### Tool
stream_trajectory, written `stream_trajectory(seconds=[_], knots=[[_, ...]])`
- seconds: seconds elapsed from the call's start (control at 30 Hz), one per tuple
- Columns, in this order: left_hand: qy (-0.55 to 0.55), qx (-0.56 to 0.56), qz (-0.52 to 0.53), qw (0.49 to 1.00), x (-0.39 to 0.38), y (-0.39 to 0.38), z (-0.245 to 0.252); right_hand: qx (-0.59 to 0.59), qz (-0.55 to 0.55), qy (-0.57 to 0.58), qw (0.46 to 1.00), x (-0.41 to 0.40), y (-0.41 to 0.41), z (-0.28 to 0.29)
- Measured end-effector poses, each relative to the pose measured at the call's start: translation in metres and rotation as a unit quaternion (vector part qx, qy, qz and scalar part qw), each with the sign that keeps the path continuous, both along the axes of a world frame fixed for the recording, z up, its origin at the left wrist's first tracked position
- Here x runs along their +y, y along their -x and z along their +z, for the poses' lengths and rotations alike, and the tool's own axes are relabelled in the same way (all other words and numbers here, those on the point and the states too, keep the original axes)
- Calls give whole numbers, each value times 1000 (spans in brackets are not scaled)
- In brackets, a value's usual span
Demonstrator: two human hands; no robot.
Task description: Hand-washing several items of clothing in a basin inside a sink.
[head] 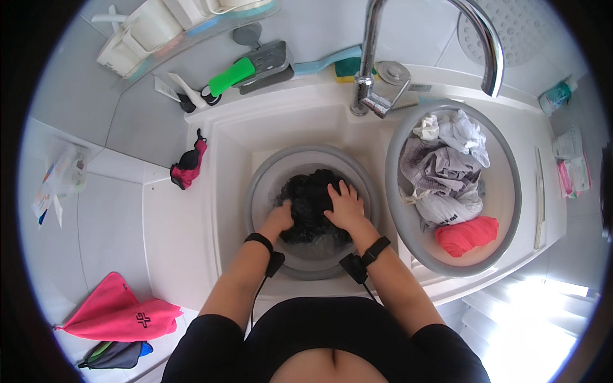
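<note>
A round grey-rimmed basin (252,191) stands in the white sink (234,143) with water in it. Wet black cloth (311,191) lies bunched in that water. My left hand (280,220) is at the cloth's left edge, thumb up; its other fingers are hidden in the water and cloth, so its grip cannot be made out. On the right side of the cloth rests my right hand (348,208), palm down with fingers spread. Both wrists wear black straps with small boxes and cables.
A second grey-rimmed basin (515,201) at right holds grey and white garments (445,167) and a red cloth (467,235). The chrome faucet (366,86) rises behind the sink. Brush (330,60), sponge (348,69) and soap holder (268,62) line the back; a pink-black bra (190,163) lies left.
</note>
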State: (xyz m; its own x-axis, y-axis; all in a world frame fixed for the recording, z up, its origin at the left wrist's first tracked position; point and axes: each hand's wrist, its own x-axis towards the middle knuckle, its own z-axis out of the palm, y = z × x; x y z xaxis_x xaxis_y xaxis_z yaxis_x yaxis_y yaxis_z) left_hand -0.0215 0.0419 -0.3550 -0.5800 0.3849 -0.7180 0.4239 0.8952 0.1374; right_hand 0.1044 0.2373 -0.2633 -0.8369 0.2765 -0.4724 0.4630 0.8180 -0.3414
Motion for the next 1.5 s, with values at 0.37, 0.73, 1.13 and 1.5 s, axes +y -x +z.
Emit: stream_trajectory(seconds=[0.37, 0.73, 1.13, 1.5], knots=[[-464, 136, 16, 875, -6, 25, 284, 322, -184, 116, 921, 5, -25, 33], [-662, 130, 30, 738, 6, -35, 477, 404, -150, 218, 876, -1, -52, 66], [-706, 13, -7, 708, 7, -73, 486, -28, -352, 713, 606, -45, -40, 146], [-822, -204, 276, 455, -80, -18, 361, 63, -485, 808, 328, -63, -22, 86]])
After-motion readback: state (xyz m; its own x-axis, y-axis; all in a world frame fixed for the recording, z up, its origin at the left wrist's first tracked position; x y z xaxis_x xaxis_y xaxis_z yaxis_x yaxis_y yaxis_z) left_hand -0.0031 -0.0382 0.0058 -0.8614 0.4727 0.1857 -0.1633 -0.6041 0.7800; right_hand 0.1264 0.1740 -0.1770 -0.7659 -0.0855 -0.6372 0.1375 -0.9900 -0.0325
